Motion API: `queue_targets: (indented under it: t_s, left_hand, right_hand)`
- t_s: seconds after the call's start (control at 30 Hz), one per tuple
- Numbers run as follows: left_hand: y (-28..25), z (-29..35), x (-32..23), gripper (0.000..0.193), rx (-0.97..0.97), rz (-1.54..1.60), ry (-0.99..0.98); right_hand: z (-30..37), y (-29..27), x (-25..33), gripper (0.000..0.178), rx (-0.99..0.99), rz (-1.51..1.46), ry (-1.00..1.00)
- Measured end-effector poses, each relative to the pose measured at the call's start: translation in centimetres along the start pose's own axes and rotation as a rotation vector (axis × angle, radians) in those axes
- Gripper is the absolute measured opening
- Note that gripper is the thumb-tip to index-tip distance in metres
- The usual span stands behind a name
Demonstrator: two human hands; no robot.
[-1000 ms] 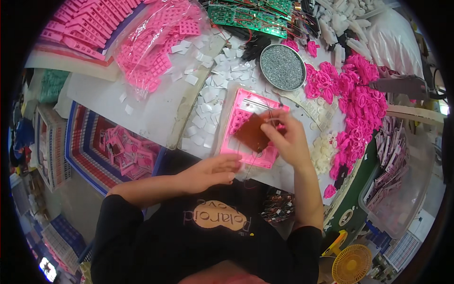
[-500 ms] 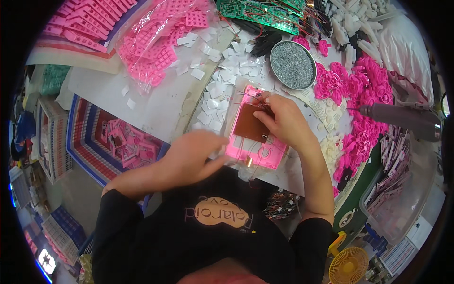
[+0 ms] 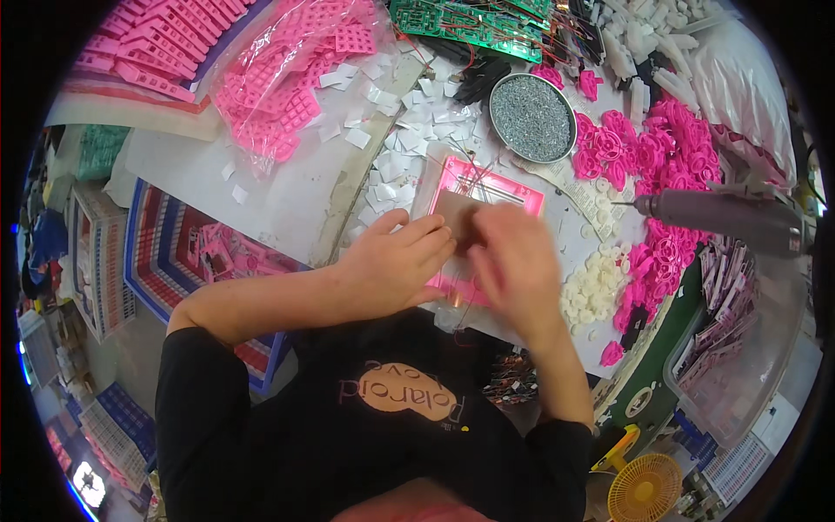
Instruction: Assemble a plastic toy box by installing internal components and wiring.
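Observation:
A pink plastic housing lies on the worktable in front of me, on a clear plastic bag. Over its middle a brown circuit board sits tilted, with thin wires around it. My left hand is closed on the housing's left side, its fingertips against the board's left edge and the thumb by the near corner. My right hand, blurred by motion, has its fingers and thumb closed at the board's right side, hiding that edge and much of the housing.
A round dish of small metal screws stands beyond the housing. A grey electric screwdriver juts in from the right, over pink parts and white pieces. White squares, bagged pink keypads and green circuit boards lie farther off.
My left hand has moved right and onto the housing. The right hand has come nearer to me, and the board has tilted, baring slots at the housing's far end.

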State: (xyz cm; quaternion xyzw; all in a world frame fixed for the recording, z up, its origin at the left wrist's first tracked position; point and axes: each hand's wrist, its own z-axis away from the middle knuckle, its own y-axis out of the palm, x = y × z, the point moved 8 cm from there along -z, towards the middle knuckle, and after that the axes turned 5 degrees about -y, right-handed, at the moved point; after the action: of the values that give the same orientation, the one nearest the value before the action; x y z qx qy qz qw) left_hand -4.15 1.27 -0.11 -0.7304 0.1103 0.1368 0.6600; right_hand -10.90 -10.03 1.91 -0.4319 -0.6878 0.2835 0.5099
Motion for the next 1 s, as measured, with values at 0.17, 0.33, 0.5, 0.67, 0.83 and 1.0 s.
queue_targets:
  t_s: [0.17,0.33,0.5,0.67,0.83,1.0]
  left_hand:
    - [0.4,-0.3,0.1,0.059,0.042,0.011,0.002]
    - [0.1,-0.7,0.6,0.056,0.119,0.075,-0.019]
    - [-1.4,-6.2,3.8,0.034,0.423,0.342,-0.147]
    - [-0.1,-19.9,8.5,0.016,-0.136,-0.125,-0.037]
    - [3.7,-23.6,8.7,0.014,0.098,-0.351,-0.024]
    - [3.7,-23.1,8.3,0.012,0.028,-0.303,0.084]
  right_hand:
    - [1.9,3.0,2.3,0.055,0.220,0.180,0.075]
    - [1.2,2.8,2.5,0.054,0.265,0.206,0.037]
    - [0.9,3.4,2.9,0.049,0.315,0.326,0.030]
    - [0.2,3.4,3.5,0.050,0.291,0.361,0.006]
    - [0.6,3.3,3.3,0.048,0.278,0.368,0.019]
    - [1.0,3.8,3.2,0.048,0.257,0.381,0.037]
